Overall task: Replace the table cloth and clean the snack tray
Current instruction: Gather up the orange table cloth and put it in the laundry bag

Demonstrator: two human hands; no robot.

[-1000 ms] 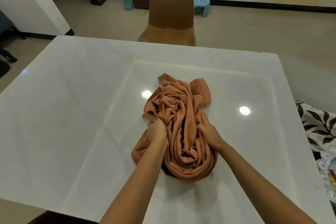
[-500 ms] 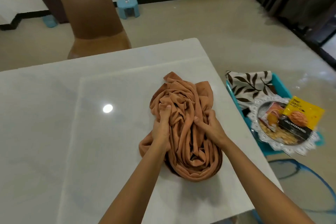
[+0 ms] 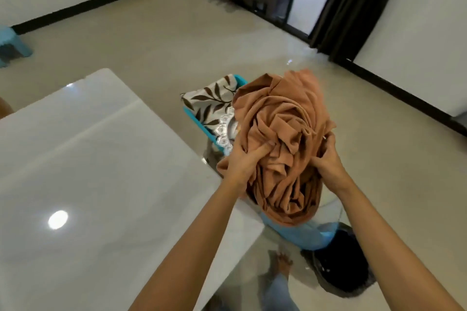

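The bunched orange-brown table cloth (image 3: 280,134) is in the air past the right edge of the white table (image 3: 88,171). My left hand (image 3: 242,164) grips its left side and my right hand (image 3: 328,161) grips its right side. Below it, a folded cloth with a brown leaf print (image 3: 209,103) lies on a teal stool (image 3: 197,118). Only the white lace rim of the snack tray (image 3: 223,131) shows; the held cloth hides the rest of the tray.
A dark bin with a blue liner (image 3: 336,255) stands on the floor beside the table's near right corner. My foot (image 3: 280,265) is on the floor there. Dark curtains (image 3: 353,2) and a glass door are at the back. A small blue stool (image 3: 12,45) sits far left.
Both hands lifted the bunched cloth off the table and carried it right, over the stool and tray. The view swung right; the brown chair is out of sight.
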